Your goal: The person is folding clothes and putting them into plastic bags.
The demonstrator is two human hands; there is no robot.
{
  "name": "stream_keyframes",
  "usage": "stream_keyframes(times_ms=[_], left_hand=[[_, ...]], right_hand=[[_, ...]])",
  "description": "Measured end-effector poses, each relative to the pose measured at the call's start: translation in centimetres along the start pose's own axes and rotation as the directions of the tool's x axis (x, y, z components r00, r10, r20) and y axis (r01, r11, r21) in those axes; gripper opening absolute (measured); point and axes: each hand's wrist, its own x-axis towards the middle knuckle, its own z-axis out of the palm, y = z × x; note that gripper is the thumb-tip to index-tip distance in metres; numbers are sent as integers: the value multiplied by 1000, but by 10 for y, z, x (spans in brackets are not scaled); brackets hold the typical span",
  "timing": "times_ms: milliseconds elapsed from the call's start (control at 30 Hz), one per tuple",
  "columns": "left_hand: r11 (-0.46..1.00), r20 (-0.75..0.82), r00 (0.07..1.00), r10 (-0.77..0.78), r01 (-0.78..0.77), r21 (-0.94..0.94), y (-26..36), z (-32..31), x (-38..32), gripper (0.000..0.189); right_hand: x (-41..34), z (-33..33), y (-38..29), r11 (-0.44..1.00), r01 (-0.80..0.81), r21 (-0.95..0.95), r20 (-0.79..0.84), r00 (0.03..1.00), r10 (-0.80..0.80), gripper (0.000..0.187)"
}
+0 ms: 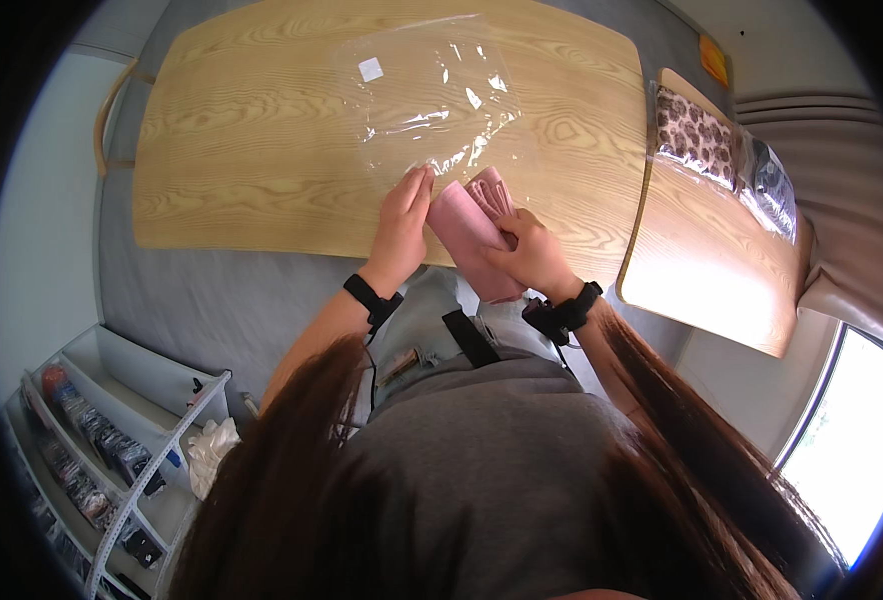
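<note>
A folded pink cloth [468, 240] is in my right hand [533, 251], thumb on its face and fingers behind, just over the table's near edge. My left hand [404, 221] is to the left of the cloth, its fingers extended and close together at the near edge of a clear plastic bag [434, 97]. Whether those fingertips touch the bag or pinch it, I cannot tell. The bag lies flat on the wood-grain table [246, 150] and bears a small white label [371, 70]. Black straps with small devices are around both wrists.
On a smaller wooden table [711, 247] at the right lie a bagged leopard-print item [695, 133] and a dark bagged item [771, 187]. A shelf rack [160, 450] with packaged goods stands at the lower left. A chair back [104, 120] is beyond the table's left end.
</note>
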Motion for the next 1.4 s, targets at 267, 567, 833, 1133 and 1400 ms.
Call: stream_keyframes(times_ms=[267, 567, 833, 1133, 1400], left_hand=[[995, 19, 1000, 4, -6, 98, 21, -4, 16, 61], [1000, 42, 999, -4, 3, 13, 48, 2, 26, 67], [984, 126, 980, 156, -143, -104, 76, -5, 34, 70], [933, 162, 934, 317, -277, -231, 86, -9, 35, 62], [973, 52, 973, 224, -221, -71, 90, -17, 39, 57]], right_hand=[[15, -14, -29, 955, -94, -280, -27, 996, 90, 35], [24, -8, -24, 996, -82, -38, -232, 970, 71, 33], [40, 11, -12, 990, 12, -138, -312, 948, -55, 24], [43, 31, 15, 966, 247, -72, -225, 940, -257, 35], [37, 3, 10, 459, 52, 887, -116, 987, 112, 29]])
